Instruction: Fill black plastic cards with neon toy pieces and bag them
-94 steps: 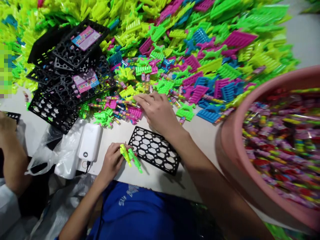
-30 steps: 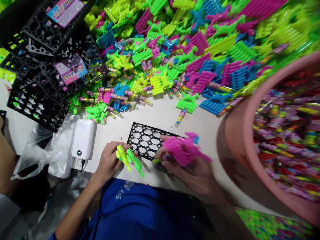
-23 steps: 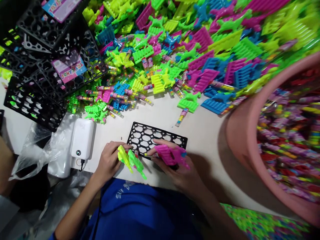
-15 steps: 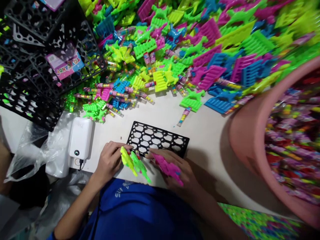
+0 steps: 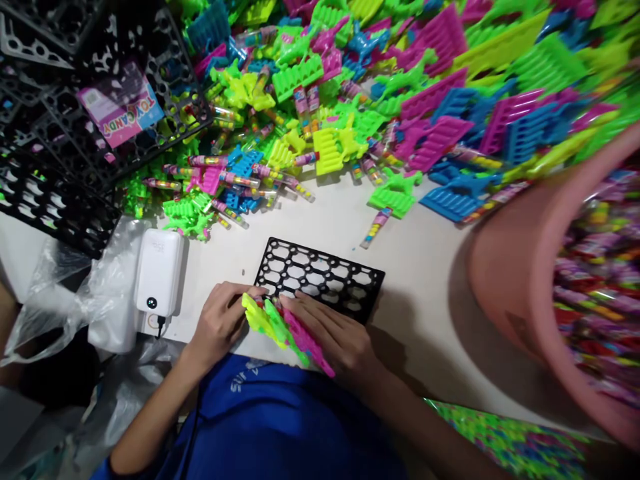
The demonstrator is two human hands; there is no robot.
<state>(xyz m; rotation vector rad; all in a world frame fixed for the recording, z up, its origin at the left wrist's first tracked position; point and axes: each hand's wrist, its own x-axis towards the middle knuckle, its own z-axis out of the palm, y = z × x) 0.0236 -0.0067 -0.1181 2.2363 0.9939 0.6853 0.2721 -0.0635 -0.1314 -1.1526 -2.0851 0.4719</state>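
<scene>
A black lattice tray (image 5: 327, 256) lies on the white table in front of me. My left hand (image 5: 216, 327) is closed at its near left corner, fingers on the edge beside a yellow toy (image 5: 261, 323). A green toy (image 5: 283, 328) stands right next to the yellow one, both at the tray's near edge. My right hand (image 5: 341, 333) is closed around a pink animal-shaped plastic toy (image 5: 309, 341), pressed close to the green one. The lower ends of these toys are hidden by my fingers and the toys themselves.
Colourful plastic toys (image 5: 327, 150) with candy tubes are heaped across the back. A pink tub (image 5: 520, 267) of candy tubes stands at right. Black trays (image 5: 175, 127) with a Toy Candy card (image 5: 123, 110) pile up at left, near a white power bank (image 5: 159, 270) and plastic bags (image 5: 113, 300).
My right hand has moved left with the pink toy, bringing it against the green one. My left hand stays at the tray's corner. The view has shifted slightly.
</scene>
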